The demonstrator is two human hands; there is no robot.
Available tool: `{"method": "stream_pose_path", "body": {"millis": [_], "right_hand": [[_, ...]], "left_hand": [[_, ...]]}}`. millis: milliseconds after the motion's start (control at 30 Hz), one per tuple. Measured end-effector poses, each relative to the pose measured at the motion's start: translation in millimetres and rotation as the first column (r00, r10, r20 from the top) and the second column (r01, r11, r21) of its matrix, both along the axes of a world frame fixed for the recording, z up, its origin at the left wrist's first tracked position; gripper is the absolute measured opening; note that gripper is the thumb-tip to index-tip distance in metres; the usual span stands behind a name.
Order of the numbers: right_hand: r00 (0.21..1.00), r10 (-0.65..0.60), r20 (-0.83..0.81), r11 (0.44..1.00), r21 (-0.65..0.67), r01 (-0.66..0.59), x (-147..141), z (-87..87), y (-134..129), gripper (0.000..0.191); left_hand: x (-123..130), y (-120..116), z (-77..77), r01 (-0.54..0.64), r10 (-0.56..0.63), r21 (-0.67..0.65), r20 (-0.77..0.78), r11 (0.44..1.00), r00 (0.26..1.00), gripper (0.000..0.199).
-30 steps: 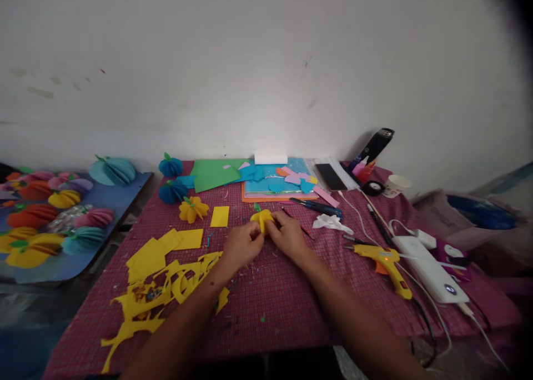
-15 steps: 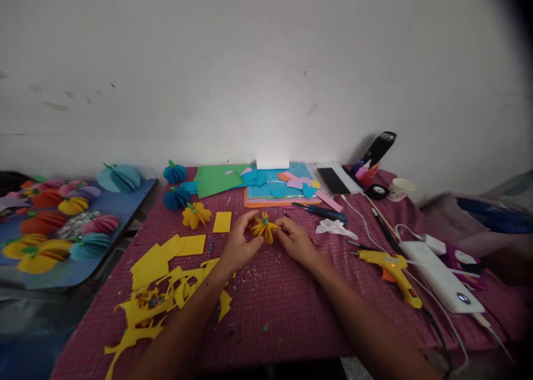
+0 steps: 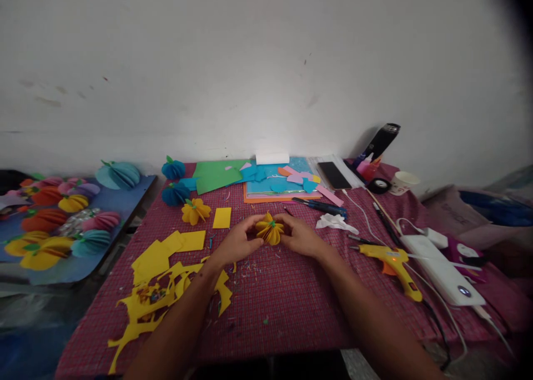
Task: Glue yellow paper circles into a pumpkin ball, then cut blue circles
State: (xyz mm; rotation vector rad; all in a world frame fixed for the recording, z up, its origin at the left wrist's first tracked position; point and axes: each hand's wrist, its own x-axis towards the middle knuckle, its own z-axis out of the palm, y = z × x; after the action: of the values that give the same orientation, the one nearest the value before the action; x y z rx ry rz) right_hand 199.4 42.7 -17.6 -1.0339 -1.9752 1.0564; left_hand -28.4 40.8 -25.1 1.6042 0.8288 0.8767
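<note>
Both hands hold a small yellow paper pumpkin [image 3: 270,230] with a green top, just above the red checked cloth [image 3: 287,308]. My left hand [image 3: 240,240] grips its left side, and my right hand [image 3: 300,236] grips its right side. The fingertips behind the folds are partly hidden. A second yellow paper pumpkin [image 3: 195,211] stands to the left, beside a yellow paper rectangle [image 3: 222,218]. Yellow sheets [image 3: 150,262] and cut scraps [image 3: 137,313] lie near my left forearm.
On the right are a yellow glue gun [image 3: 393,260], a white power bank [image 3: 441,271], cables and a paper cup [image 3: 403,183]. A cutter [image 3: 320,206] and phone [image 3: 334,175] lie behind. Finished paper pumpkins cover the blue board [image 3: 137,202] on the left.
The pumpkin has turned so its folds are fuller and rounder, its green top tilted upward. Both hands have closed in further around its sides.
</note>
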Motion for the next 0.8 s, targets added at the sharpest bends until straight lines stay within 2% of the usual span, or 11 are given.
{"method": "stream_pose_path", "body": {"millis": [100,233,400,600,800], "right_hand": [[1.0,0.007,-0.023,1.0,-0.002,-0.007,1,2.4,0,0.042],[0.998,-0.049,-0.026,0.997,0.055,0.051,5,1.7,3,0.045],[0.998,-0.055,-0.035,0.995,0.087,0.058,5,1.6,5,0.033],[0.995,-0.073,-0.075,0.997,0.006,0.073,3,2.4,6,0.02],[0.984,-0.056,-0.167,0.993,-0.113,0.037,5,2.9,5,0.026]], "left_hand": [[0,0,0.3,-0.002,0.002,0.0,0.022,1.0,1.0,0.062],[1,0,-2.1,-0.041,0.041,0.0,0.023,0.999,0.999,0.065],[1,1,-3.2,-0.063,0.063,-0.001,0.014,0.998,0.998,0.058],[2,-1,11.2,-0.028,0.027,-0.016,-0.06,0.999,0.998,0.021],[1,-2,16.0,-0.048,0.051,0.022,-0.148,0.999,0.988,0.016]]}}
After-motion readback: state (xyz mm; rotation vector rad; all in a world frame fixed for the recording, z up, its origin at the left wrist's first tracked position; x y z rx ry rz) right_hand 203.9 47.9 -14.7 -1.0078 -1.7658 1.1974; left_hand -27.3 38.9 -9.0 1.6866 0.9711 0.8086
